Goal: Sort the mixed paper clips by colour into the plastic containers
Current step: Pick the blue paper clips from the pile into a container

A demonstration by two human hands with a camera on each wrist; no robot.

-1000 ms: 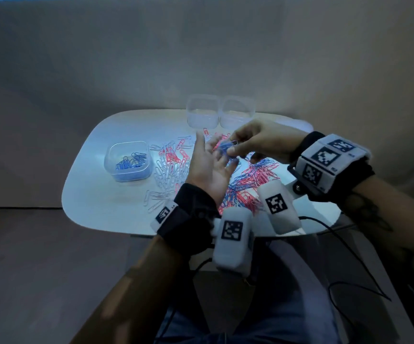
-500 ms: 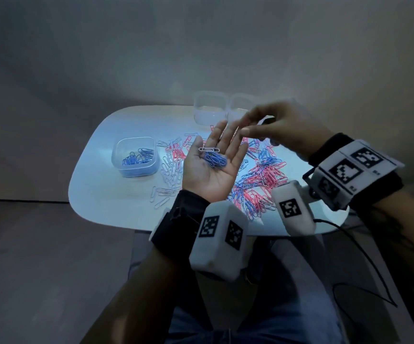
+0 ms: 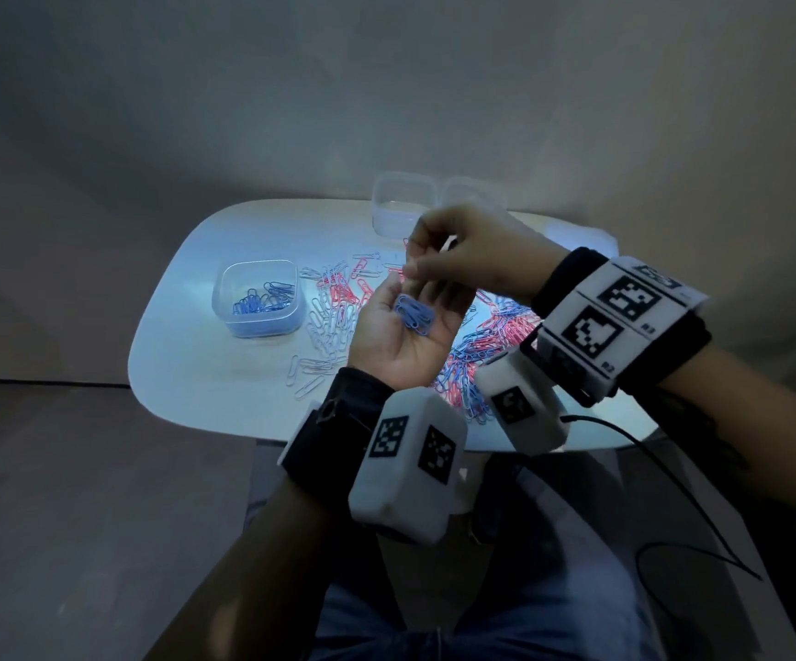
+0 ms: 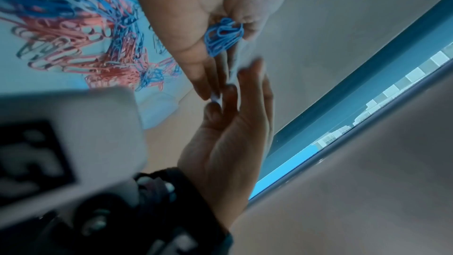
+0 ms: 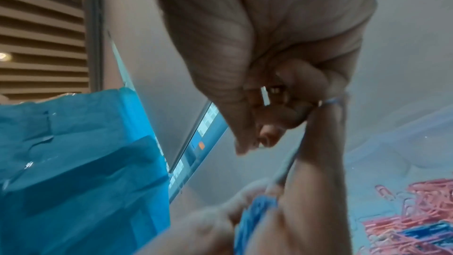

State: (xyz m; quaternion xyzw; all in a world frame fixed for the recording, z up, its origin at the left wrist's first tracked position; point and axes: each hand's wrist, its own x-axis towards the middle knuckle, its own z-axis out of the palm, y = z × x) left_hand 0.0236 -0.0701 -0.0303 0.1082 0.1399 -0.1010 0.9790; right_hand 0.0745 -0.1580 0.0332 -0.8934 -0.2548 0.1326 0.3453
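left hand [image 3: 403,326] cupping blue clips [image 3: 415,314]

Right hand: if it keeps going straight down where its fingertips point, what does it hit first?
Most likely the left hand. The right hand hovers with fingertips aimed down at the left's fingers, just beyond the blue paper clips in its palm. Depth is unclear, so it may be touching already.

Left hand's fingertips [image 3: 427,291] hidden behind the right hand [image 3: 470,260], whatever is pinched in the right hand's grip too small to tell, second clear container [image 3: 475,195] beyond the right hand partly covered, worktop [image 3: 205,374] near edge hidden behind wrist cameras.
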